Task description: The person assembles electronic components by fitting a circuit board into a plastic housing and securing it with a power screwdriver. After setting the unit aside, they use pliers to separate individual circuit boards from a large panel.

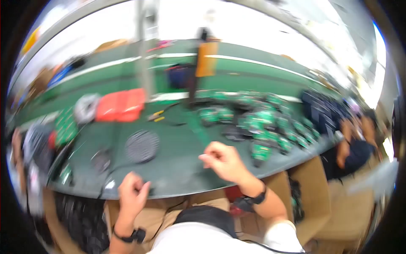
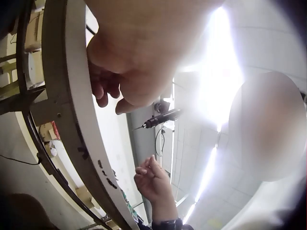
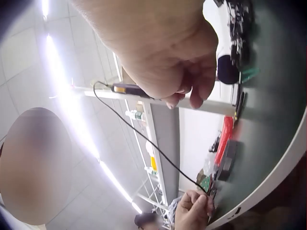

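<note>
My left hand [image 1: 133, 192] is over the front edge of the green-topped table [image 1: 177, 169], fingers loosely curled, nothing visible in them. In the right wrist view this left hand [image 3: 194, 211] overlaps the lower end of a black cable [image 3: 153, 148]. My right hand [image 1: 226, 163] hovers above the table's front part, fingers bent and thumb near the index finger, with no object showing. Between and beyond the hands lies a dark ribbed round disc [image 1: 142, 146]. Left of it is a smaller round piece [image 1: 100, 161]. The pile of green-and-black parts [image 1: 262, 122] is nearest my right hand.
An orange-red packet [image 1: 120, 106], a whitish roll [image 1: 86, 108] and yellow-handled pliers [image 1: 157, 115] lie farther back. A power screwdriver [image 2: 163, 118] hangs above the table. Open cardboard boxes [image 1: 311, 186] stand below the right edge. Another person's arms [image 1: 347, 142] show at far right.
</note>
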Demonstrator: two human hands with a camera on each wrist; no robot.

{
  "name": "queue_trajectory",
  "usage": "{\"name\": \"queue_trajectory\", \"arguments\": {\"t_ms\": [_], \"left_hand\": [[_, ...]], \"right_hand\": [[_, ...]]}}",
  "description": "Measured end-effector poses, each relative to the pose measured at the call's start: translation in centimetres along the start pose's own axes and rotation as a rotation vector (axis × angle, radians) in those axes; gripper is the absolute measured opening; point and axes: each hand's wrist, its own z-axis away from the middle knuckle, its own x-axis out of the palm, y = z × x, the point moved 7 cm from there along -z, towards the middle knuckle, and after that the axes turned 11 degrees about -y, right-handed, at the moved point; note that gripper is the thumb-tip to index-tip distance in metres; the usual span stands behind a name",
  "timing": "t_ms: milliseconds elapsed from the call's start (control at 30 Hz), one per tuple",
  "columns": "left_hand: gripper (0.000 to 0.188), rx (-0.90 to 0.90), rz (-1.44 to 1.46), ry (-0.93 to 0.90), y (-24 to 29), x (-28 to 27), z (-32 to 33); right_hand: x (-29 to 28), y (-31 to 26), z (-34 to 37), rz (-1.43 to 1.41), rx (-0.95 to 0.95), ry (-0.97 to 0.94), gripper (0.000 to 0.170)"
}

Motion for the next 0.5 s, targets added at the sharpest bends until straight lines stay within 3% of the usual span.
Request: {"name": "queue_trajectory", "arguments": {"t_ms": [133,267,400,500], "left_hand": [[0.031,-0.149,0.012,0.046,-0.7,-3.7,3.2],[0.030,-0.146,-0.047,0.189,-1.3,-8.1,6.9],[0.027,-0.429,-0.165,0.450,-5.0,-15.6,12.8],[0.022,-0.815,-0.280,0.567,-12.0,-22.9,19.3]], "right_hand": [[5.8,0.0,-3.1,-0.095,-0.071,-0.126,0.003],[8.0,-0.6,-5.2,-0.024,-0.145,-0.206,0.004],[8.7,0.2,-6.6,0.094,-0.151,-0.218,0.005],[9.0,1.7,-7.0,0.082,-0.119,-0.270,0.004]]}}
